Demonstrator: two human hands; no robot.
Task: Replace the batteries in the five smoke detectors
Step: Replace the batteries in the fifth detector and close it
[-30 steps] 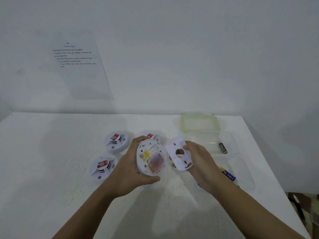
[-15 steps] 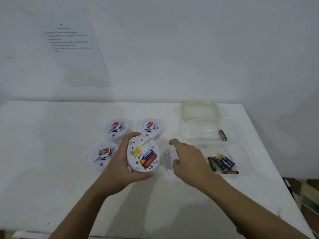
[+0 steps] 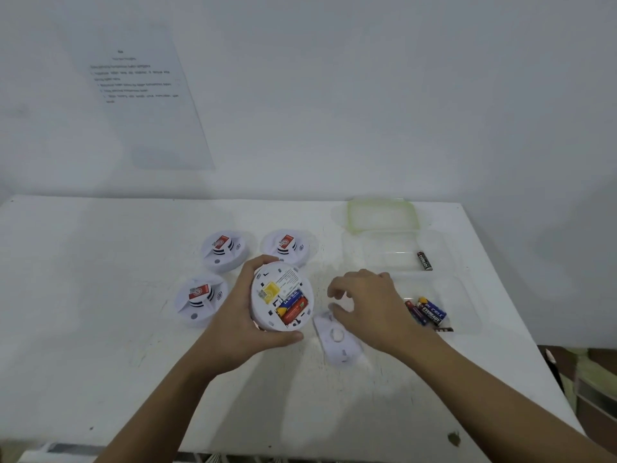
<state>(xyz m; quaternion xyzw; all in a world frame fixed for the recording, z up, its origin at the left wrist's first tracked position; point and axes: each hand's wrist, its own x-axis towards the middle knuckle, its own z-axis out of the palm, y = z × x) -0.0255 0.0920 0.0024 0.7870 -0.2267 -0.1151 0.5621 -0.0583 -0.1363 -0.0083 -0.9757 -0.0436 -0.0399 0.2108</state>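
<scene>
Gripping the upturned smoke detector [image 3: 282, 295] in the left hand [image 3: 240, 325], batteries [image 3: 291, 305] showing in its bay. Hovering the right hand [image 3: 370, 312], fingers loosely spread and empty, above the back plate [image 3: 337, 339] lying on the table [image 3: 100, 329]. Risking, likely, prying carelessly and flicking batteries off the edge.
</scene>
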